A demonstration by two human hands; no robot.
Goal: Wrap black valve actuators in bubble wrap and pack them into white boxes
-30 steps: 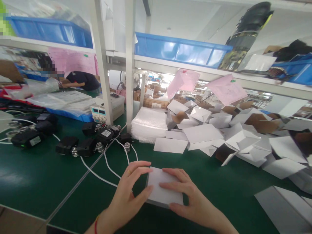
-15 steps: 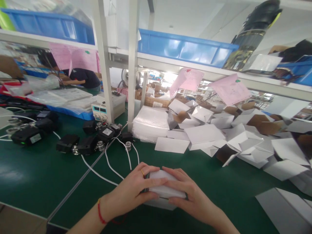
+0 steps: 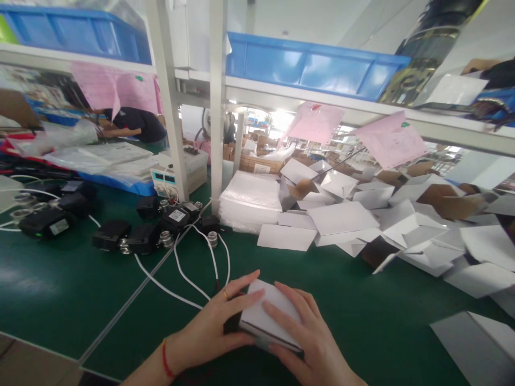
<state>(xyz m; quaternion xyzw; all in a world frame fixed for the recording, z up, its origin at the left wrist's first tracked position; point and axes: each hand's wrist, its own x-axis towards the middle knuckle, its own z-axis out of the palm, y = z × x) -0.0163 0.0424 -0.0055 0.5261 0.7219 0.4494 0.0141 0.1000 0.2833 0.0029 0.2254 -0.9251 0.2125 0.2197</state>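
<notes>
A small white cardboard box with its lid down is between my hands, low in the middle of the view, turned at a slant. My left hand, with a ring and a red string bracelet, holds its left side; the fingertips rest on the top and the thumb lies along the front lower edge. From the right, my right hand grips the box, fingers across the lid and thumb under the front edge. White cables run over the green mat up to the left hand's fingers.
Black devices with metal fittings lie on the left of the green table. Behind are a stack of bubble-wrap bags and a heap of open white boxes. Another white box stands at right. Shelf posts rise ahead; a person works beyond.
The box has turned so that its right end points more toward me. My left fingers have spread and slid toward its left edge, while the right hand reaches further over the lid.
</notes>
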